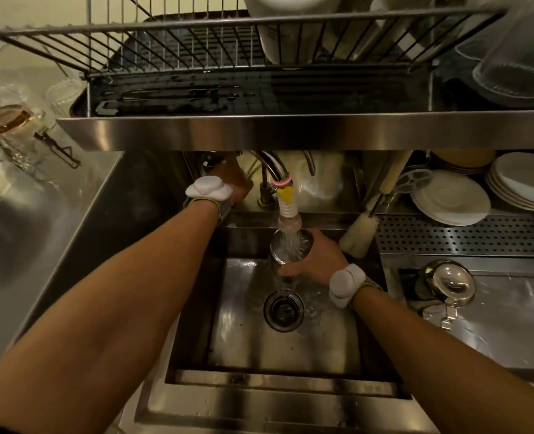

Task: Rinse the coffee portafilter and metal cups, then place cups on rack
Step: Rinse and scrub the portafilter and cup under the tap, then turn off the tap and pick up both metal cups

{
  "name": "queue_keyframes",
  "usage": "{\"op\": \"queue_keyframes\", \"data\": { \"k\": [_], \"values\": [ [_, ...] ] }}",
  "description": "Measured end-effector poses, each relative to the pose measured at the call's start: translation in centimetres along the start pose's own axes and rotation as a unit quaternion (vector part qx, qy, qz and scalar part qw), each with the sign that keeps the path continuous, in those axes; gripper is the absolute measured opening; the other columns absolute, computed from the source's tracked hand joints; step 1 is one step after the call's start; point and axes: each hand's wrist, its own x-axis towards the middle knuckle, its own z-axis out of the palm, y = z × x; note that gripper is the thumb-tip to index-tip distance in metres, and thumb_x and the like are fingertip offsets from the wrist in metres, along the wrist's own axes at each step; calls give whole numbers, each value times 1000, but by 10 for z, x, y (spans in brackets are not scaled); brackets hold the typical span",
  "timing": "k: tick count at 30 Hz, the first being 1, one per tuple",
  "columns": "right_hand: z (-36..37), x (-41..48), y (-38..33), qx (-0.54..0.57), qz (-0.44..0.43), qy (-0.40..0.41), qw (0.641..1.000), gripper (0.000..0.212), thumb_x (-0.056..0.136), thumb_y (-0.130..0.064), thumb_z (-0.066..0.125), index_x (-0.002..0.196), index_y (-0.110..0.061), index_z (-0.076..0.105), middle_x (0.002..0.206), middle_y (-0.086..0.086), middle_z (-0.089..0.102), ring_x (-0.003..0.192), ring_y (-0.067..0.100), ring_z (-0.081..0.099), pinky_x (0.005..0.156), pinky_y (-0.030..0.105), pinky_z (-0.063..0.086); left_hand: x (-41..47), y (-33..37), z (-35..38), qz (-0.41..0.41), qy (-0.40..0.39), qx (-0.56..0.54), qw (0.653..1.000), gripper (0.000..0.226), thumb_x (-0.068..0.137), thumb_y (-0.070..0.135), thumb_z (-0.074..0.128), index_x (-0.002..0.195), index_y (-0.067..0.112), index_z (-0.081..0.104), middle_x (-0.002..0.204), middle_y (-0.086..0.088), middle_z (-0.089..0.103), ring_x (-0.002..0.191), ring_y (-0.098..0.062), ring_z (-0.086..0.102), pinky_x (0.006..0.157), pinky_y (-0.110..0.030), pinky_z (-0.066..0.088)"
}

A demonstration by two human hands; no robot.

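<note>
Over the sink (243, 349), just behind its drain (283, 311), the right hand (317, 256) holds a metal cup (290, 247) mouth-up under the running tap nozzle (288, 214), its fingers clamped around the cup's wall as water pours into it. The left hand (235, 183) reaches behind the sink toward the tap base, and its fingers are hidden under the shelf edge, so I cannot tell their state. Right of the sink a shiny metal pitcher (447, 285) sits on the bench (494, 333), and the wire rack (228, 48) stands above the sink
</note>
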Motion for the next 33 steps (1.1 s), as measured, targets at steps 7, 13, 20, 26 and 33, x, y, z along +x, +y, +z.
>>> {"op": "queue_keyframes", "data": {
  "k": [7,13,20,26,33],
  "values": [
    [2,-1,3,-13,14,5,1000,81,37,-55,83,107,-31,50,99,-15,55,93,10,56,82,25,47,-5,6,8,-5,74,-23,997,71,83,27,63,142,10,28,127,-15,57,113,-35,56,83,-32,40],
    [3,-6,0,6,3,10,1000,53,35,-58,80,78,-52,52,80,-28,53,80,0,56,73,17,42,-13,5,0,13,46,-28,998,69,80,22,62,139,14,27,118,-15,60,104,-35,60,73,-31,39],
    [3,-4,0,8,4,3,1000,62,39,-52,84,93,-43,57,97,-17,63,99,15,62,84,28,50,-28,12,-10,19,39,-45,998,63,85,19,61,137,13,26,124,-17,56,110,-36,56,85,-37,44],
    [2,-5,5,-34,33,0,999,98,37,-56,83,122,-23,48,121,-2,59,108,18,57,94,37,48,-33,13,-12,11,33,-31,999,63,84,16,60,138,14,26,128,-16,53,113,-36,54,91,-42,46],
    [-2,-1,7,-79,26,-31,996,115,43,-56,81,140,-25,28,134,4,48,119,25,50,99,41,44,-42,-8,6,32,79,-61,994,80,81,21,61,147,20,16,125,-15,58,109,-36,57,83,-37,45]
  ]
}}
